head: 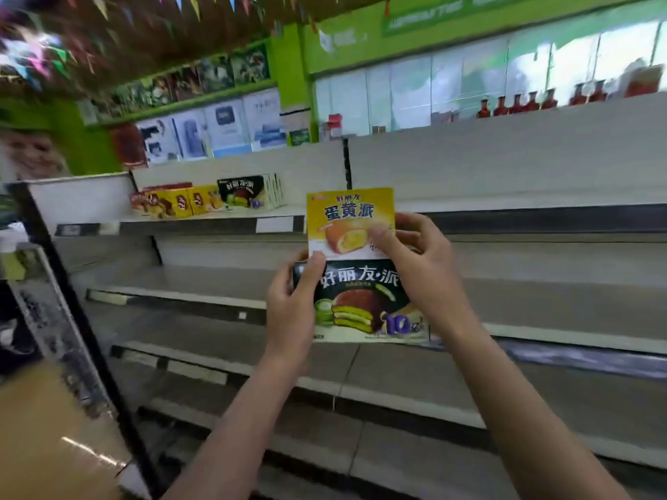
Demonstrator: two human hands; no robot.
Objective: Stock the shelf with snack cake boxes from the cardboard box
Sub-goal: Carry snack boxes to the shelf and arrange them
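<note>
Store shelving (505, 312) is filling most of the view: grey tiers running left to right, with green walls and a hanging string of pennants above. At lower left a brown cardboard box (39, 434) is sitting blurred at the frame edge; its contents are not showing. On the upper tier, left of centre, a row of stocked snack cake boxes (202, 198) is standing: yellow ones on the left, and a dark one (245, 192) at the right end of the row. Dark red bottles (530, 101) are lining the top ledge at far right.

Two boxes are being held up in front of the shelving, centre frame, well apart from the stocked row. The dark snack cake box (364, 301) is sitting lower and nearer the camera, face toward the viewer. The yellow snack cake box (348, 214) is rising behind and above it, its lower edge hidden by the dark box.

The left hand (290, 308) is gripping the dark box at its left edge, thumb lying across the upper left corner of the face, fingers wrapped behind. The right hand (422, 261) is curling over the right side of both boxes, thumb pressing on the lower right of the yellow face; motion blur is making it unclear whether its fingers are also clamping the dark box.
</note>
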